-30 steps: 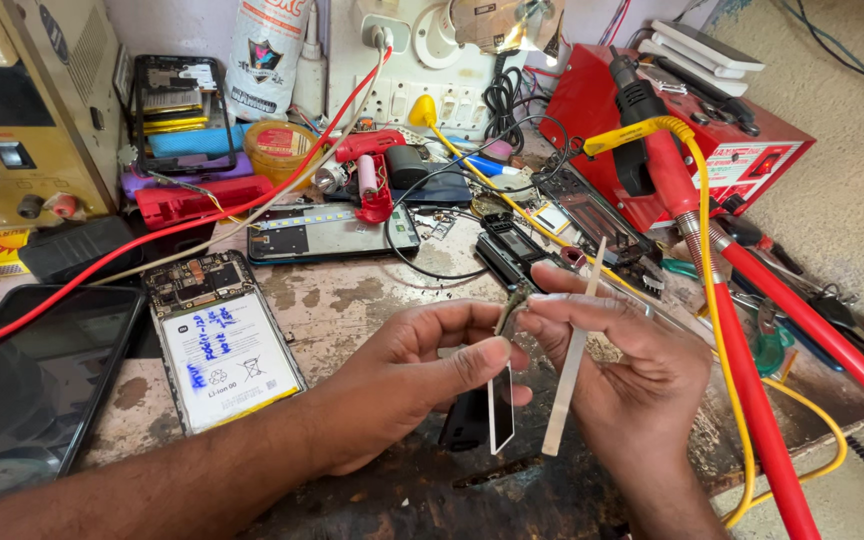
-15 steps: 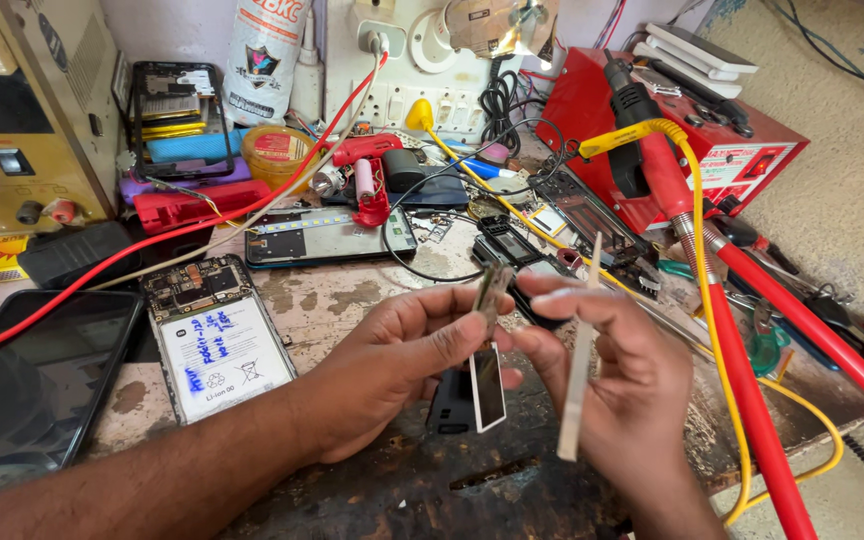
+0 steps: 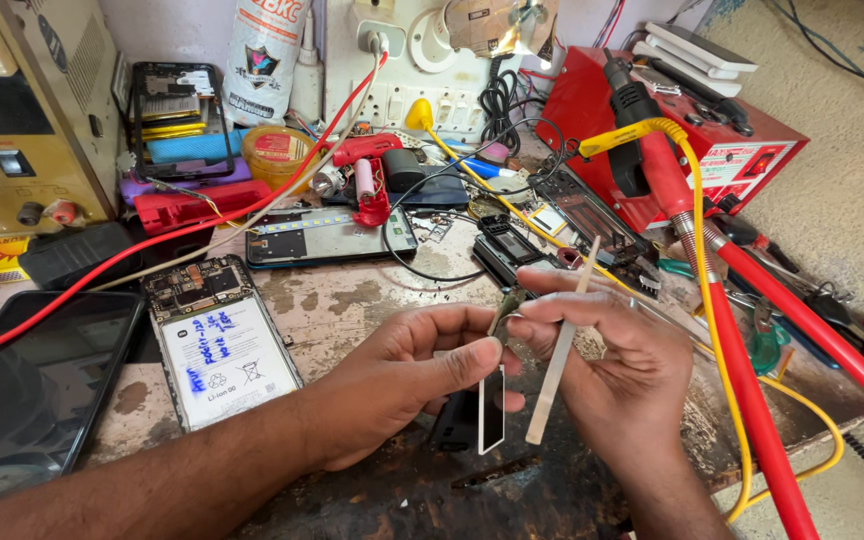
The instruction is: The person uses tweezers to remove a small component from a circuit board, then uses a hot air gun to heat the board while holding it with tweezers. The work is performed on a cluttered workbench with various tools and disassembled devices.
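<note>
Two hands meet over the worn bench: the left hand (image 3: 412, 375) pinches a small dark flex part (image 3: 492, 405) by its top, while the right hand (image 3: 607, 375) grips a pale flat stick (image 3: 560, 350). Left of them lies an opened phone (image 3: 220, 340) with a white battery label. Farther back stand a white printed tube (image 3: 262, 60) and a red box (image 3: 697, 135).

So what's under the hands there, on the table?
Under the left hand and right hand, a dark flat piece lies on the worn table. Most of it is covered by the hands and the hanging strip.
</note>
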